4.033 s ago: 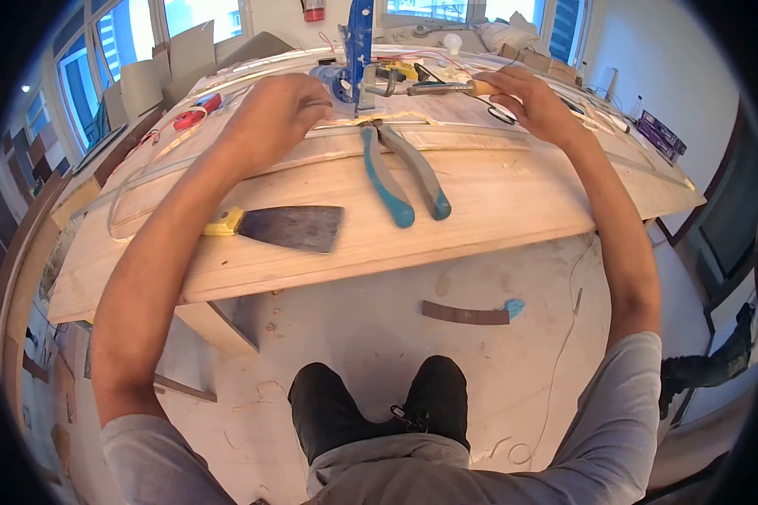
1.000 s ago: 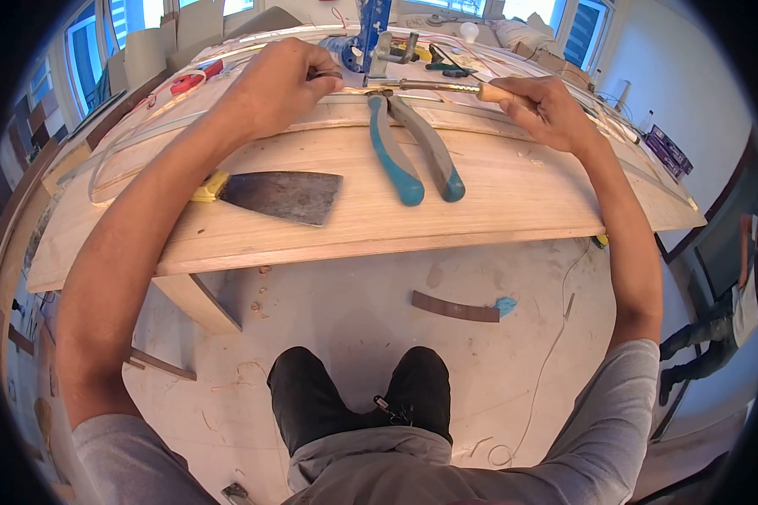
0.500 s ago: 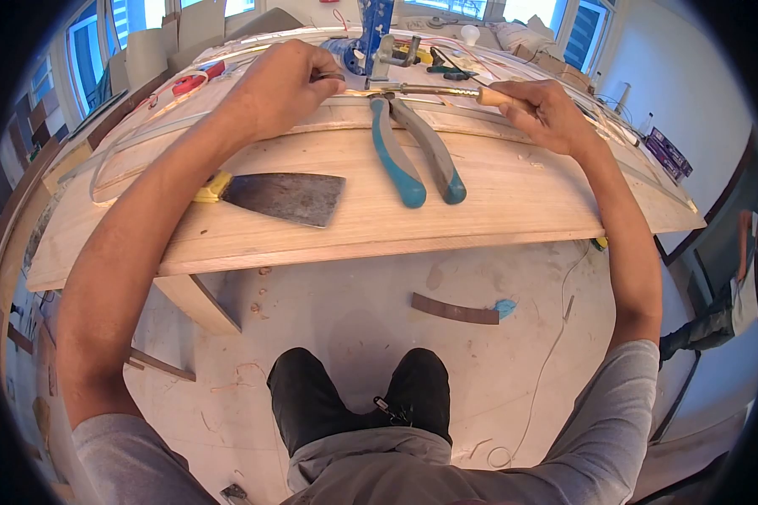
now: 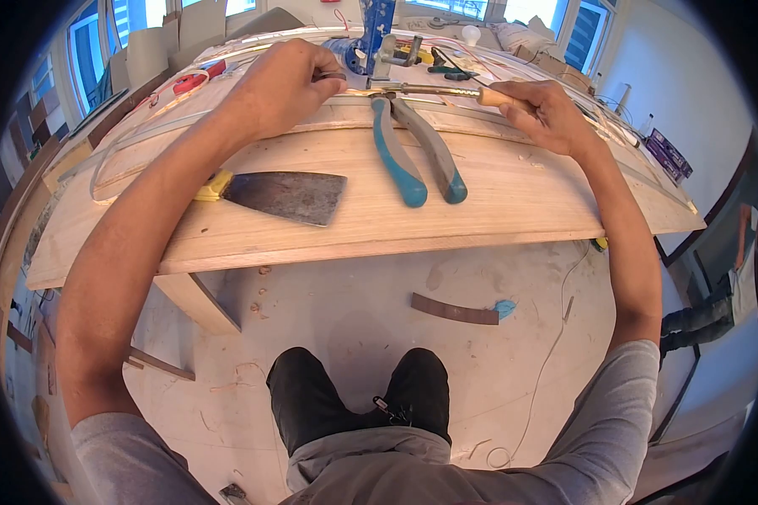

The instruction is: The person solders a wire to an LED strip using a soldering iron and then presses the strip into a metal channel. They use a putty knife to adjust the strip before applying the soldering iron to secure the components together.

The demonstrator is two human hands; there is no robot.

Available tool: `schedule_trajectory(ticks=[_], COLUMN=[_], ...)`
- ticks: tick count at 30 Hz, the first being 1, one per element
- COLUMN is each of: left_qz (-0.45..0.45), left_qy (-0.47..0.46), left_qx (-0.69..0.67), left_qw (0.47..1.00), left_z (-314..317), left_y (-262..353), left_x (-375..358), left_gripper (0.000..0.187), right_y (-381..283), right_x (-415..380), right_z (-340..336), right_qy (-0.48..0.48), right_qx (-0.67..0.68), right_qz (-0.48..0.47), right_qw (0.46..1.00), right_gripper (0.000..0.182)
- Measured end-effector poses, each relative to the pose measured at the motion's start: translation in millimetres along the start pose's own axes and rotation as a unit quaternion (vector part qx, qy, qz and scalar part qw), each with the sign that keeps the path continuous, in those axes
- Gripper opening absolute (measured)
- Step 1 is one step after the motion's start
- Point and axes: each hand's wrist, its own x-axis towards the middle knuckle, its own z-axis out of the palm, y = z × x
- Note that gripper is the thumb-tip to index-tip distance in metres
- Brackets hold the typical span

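We grip the soldering iron (image 4: 442, 89) by its handle in our right hand (image 4: 552, 118), shaft pointing left over the board (image 4: 514, 194), end near the blue clamp (image 4: 376, 29). Our left hand (image 4: 286, 88) is curled near that end; can't tell if it's gripping anything. 2 tools lie on the board: pliers (image 4: 392, 156), handles toward us, and scraper (image 4: 290, 198).

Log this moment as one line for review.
right hand: holds wooden-handled tool | left hand: curled closed, contents unclear | pliers, scraper: on wooden board
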Motion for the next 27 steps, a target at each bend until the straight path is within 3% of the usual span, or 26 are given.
schedule_trajectory(ticks=[27], left_qz=[0.015], left_qy=[0.009], left_qx=[0.008], left_qw=[1.000], left_z=[0.1], left_y=[-0.9], left_x=[0.3], left_gripper=[0.019], right_y=[3.3], right_x=[0.2], right_z=[4.1], right_qy=[0.013], right_qx=[0.018], right_qz=[-0.005], right_qw=[1.000], right_gripper=[0.045])
